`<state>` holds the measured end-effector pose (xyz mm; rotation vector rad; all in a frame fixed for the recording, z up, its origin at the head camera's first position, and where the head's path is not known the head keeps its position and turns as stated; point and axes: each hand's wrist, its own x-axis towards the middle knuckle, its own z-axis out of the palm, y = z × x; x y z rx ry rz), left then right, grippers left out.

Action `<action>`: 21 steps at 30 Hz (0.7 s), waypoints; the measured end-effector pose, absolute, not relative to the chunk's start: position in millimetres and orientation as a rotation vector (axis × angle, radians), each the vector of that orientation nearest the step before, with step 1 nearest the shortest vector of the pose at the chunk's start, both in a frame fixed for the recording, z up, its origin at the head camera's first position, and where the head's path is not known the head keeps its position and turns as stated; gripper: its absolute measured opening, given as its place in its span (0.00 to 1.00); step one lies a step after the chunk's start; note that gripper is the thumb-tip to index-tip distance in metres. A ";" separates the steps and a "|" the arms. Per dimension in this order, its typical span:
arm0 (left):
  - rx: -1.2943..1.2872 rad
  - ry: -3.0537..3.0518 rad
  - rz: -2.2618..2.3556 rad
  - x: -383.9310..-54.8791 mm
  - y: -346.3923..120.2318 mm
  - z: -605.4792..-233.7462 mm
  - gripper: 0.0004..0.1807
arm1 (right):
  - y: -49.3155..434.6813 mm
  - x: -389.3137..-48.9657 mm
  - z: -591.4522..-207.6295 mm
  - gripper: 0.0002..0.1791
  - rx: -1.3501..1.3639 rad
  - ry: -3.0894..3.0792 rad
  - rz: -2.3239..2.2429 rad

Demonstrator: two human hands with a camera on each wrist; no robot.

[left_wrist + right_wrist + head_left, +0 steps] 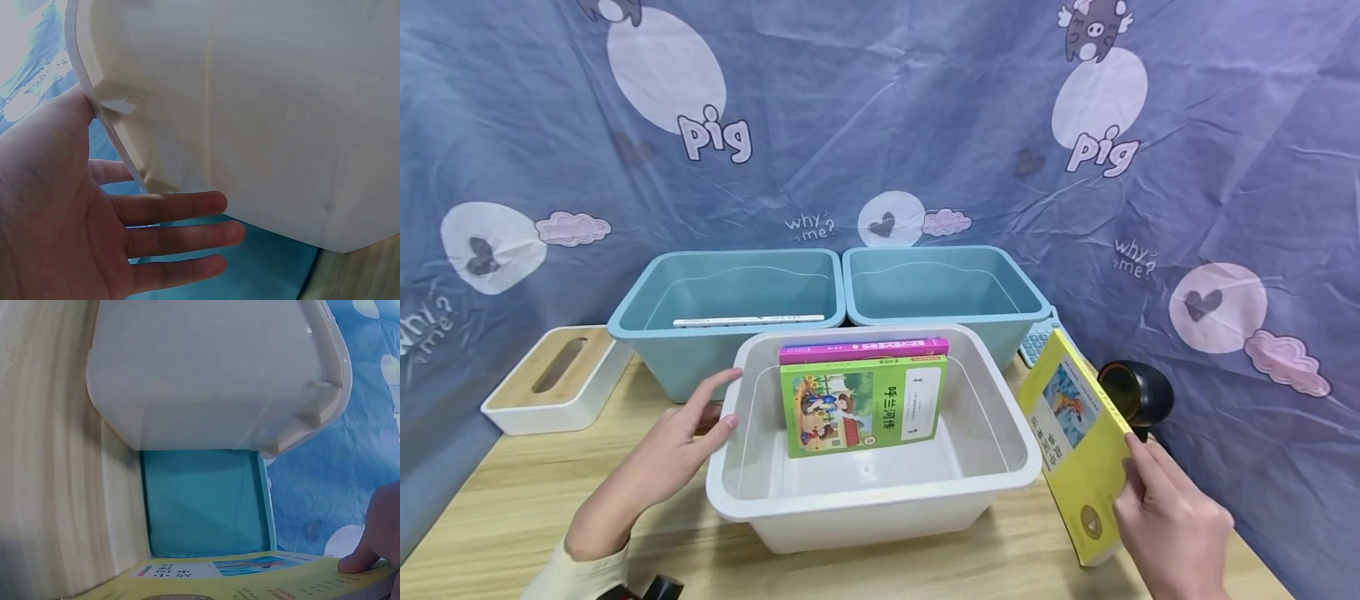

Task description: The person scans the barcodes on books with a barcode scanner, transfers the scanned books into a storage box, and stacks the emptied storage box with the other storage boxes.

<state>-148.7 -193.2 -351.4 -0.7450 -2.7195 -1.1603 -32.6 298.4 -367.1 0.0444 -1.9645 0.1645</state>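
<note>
A white plastic bin (880, 496) stands on the table. Inside it a green book (842, 408) with a picture cover leans against a magenta-spined book (865, 348). My left hand (673, 450) touches the bin's left rim, its fingers straight; in the left wrist view the left hand (81, 206) has three fingers extended below the rim. To the right of the bin, my right hand (1176, 512) pinches a yellow book (1078, 450) by its edge, the book standing tilted with its cover toward the bin. The right wrist view shows the thumb on the yellow book (250, 581).
Behind the white bin stand two blue bins, a left one (730, 287) with a thin white-edged book and a right one (940, 287). A wood-topped tissue box (553, 375) sits at left. At right are a black cup-like object (1138, 392) and a blue keypad-like object (1037, 337).
</note>
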 end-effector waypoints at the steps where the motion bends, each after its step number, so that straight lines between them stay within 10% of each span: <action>1: -0.745 -2.720 -1.160 -148.7 -193.2 -351.5 0.29 | 297.5 -31.6 -367.8 0.18 0.038 -1.981 0.165; 21: -0.732 -2.738 -1.159 -149.6 -192.9 -352.6 0.29 | 299.7 -22.0 -382.5 0.38 0.059 -2.135 0.193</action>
